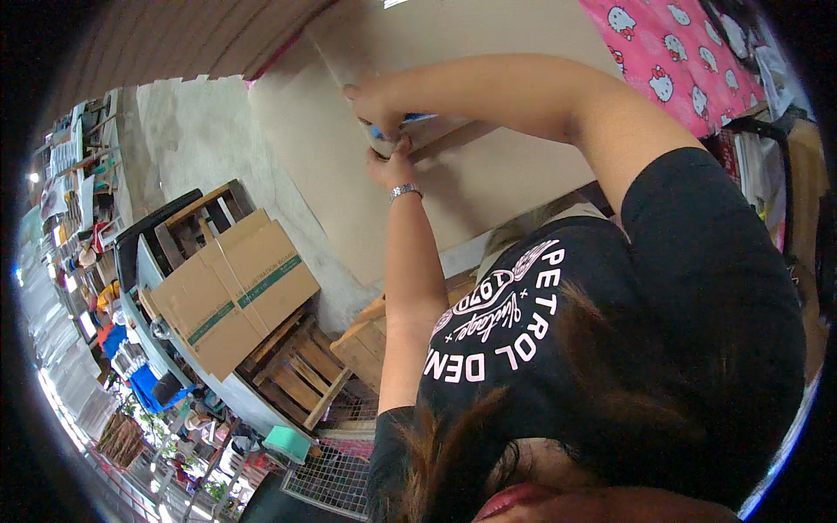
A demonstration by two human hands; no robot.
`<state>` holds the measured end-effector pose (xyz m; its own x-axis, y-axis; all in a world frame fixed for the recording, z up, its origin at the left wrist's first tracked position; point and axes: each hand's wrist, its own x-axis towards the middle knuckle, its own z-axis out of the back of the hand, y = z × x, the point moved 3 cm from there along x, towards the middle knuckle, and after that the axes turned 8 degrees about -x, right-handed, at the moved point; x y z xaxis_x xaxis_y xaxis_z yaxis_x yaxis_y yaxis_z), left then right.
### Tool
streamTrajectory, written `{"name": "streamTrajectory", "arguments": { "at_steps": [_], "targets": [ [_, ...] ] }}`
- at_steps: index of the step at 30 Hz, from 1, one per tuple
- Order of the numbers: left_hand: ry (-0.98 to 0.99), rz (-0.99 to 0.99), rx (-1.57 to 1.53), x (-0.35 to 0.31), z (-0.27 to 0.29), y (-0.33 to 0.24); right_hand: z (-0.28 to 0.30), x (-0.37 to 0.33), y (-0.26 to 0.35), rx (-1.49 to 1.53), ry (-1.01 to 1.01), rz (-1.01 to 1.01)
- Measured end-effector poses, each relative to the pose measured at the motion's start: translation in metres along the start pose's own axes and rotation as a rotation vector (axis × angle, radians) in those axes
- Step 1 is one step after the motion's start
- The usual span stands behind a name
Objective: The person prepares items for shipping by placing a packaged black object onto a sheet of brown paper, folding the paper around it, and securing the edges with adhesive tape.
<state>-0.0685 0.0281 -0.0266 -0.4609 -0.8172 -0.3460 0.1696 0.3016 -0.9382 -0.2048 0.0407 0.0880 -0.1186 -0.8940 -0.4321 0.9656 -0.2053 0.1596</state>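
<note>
A large, plain grey-brown board [497,192] fills the space before me, with a line like a fold or edge running up from my hands. My right hand [380,103] reaches across from the right and is closed around a small blue thing [377,132], mostly covered by the fingers, so its kind does not show. Just below it, almost touching, my left hand [390,165] has its thumb and fingers drawn together at the board. What it pinches is hidden. A metal-band watch [404,190] circles the left wrist.
Flat cardboard cartons [231,292] tied with string lean at the left by a wooden crate [301,375]. Pink patterned cloth [676,65] lies at the upper right. A wire mesh rack [336,475] and a mint-green container [286,444] stand lower left.
</note>
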Motion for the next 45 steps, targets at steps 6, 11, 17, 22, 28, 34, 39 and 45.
{"name": "streamTrajectory", "arguments": {
  "at_steps": [6,11,17,22,28,34,39,45],
  "targets": [
    [-0.054,-0.060,0.105,0.003,0.007,0.010,-0.050,-0.016,-0.046,-0.003,-0.362,0.229],
    [-0.193,-0.233,0.427,0.012,0.056,0.022,-0.032,-0.075,-0.048,-0.198,0.310,0.052],
    [0.585,-0.746,1.486,-0.063,-0.129,-0.001,-0.013,-0.079,-0.071,-0.018,0.255,-0.130],
    [0.684,-0.661,1.236,-0.070,-0.131,-0.016,-0.051,-0.142,-0.181,-0.182,-0.113,-0.419],
    [-0.124,-0.041,0.892,0.046,0.010,-0.022,-0.108,-0.174,-0.168,0.049,-0.431,-0.983],
    [-0.042,-0.050,0.591,-0.002,-0.001,0.016,-0.115,-0.128,-0.119,0.999,-0.324,-0.921],
    [0.561,0.815,-0.215,-0.157,-0.119,-0.005,-0.004,-0.250,-0.197,0.904,-0.399,-0.652],
    [0.387,0.874,-0.897,-0.019,-0.015,-0.025,-0.082,-0.355,-0.193,1.564,-0.696,-0.789]
  ]
}}
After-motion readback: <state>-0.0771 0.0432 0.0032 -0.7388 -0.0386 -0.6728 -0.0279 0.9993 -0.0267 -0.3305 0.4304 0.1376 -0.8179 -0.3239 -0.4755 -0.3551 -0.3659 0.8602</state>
